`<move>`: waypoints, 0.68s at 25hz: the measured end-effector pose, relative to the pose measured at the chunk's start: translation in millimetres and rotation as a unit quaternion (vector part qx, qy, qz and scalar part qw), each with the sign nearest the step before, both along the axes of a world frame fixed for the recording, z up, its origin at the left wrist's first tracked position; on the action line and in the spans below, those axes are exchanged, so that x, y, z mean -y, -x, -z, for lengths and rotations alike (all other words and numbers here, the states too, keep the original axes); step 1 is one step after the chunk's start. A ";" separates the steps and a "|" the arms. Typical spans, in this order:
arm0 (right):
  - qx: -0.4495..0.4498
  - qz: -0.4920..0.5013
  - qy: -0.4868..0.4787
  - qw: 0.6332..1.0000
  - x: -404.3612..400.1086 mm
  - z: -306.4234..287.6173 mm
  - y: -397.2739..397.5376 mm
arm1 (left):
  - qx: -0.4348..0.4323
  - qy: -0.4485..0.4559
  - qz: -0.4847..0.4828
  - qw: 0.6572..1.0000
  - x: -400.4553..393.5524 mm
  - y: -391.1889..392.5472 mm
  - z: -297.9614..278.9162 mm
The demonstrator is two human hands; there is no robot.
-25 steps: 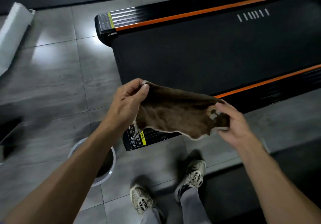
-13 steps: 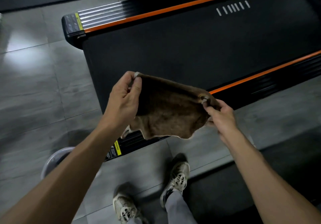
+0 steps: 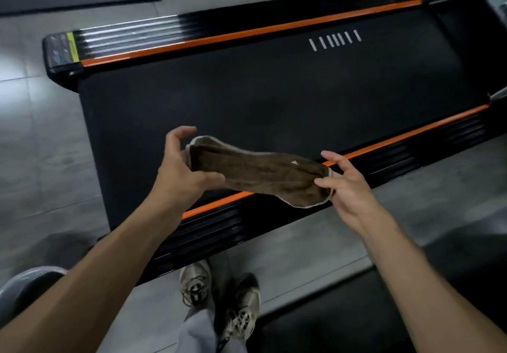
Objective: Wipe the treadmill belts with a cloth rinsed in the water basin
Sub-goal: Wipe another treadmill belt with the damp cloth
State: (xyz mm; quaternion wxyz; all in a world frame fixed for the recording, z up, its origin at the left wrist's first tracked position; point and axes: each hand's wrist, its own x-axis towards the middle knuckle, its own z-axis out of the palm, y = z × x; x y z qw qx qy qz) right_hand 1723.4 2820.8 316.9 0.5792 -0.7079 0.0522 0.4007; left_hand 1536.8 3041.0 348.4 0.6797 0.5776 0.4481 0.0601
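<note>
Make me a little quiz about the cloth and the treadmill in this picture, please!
1. True or false: the brown cloth already lies flat on the treadmill belt.
2. Which hand holds each end of the cloth?
A. the left hand at its left end, the right hand at its right end
B. both hands at one end
C. only the right hand
3. Fill in: the stripes along the belt's two sides are coloured ____.

Key: 1 false, it is held up in the air between the hands. 2 A. 3 orange.
</note>
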 end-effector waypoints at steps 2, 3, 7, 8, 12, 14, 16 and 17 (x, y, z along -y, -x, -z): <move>0.017 0.017 -0.004 1.000 -3.1 -4.2 -14.5 | -0.026 -0.068 0.093 0.993 -3.6 -12.4 0.7; 0.039 0.016 0.014 0.999 -5.4 -5.8 -19.7 | -0.032 -0.106 0.120 0.987 -5.5 -17.9 1.9; 0.200 -0.075 0.168 0.962 -16.0 -1.6 -32.9 | -0.002 -0.149 0.128 0.980 -15.4 -32.5 8.1; 0.230 -0.091 0.196 0.949 -18.2 0.7 -36.6 | -0.005 -0.163 0.134 0.978 -21.0 -36.6 12.4; 0.274 -0.082 0.232 0.930 -20.6 7.2 -49.9 | -0.040 -0.259 0.147 0.954 -32.8 -51.3 22.8; 0.265 -0.029 0.224 0.937 -20.8 9.3 -64.3 | -0.039 -0.295 0.153 0.942 -34.7 -64.1 24.6; 0.216 0.047 0.189 0.957 -23.3 8.2 -83.2 | -0.035 -0.306 0.159 0.938 -35.7 -79.3 26.3; 0.174 0.080 0.145 0.971 -22.9 5.3 -95.0 | -0.031 -0.302 0.156 0.940 -33.2 -89.1 27.6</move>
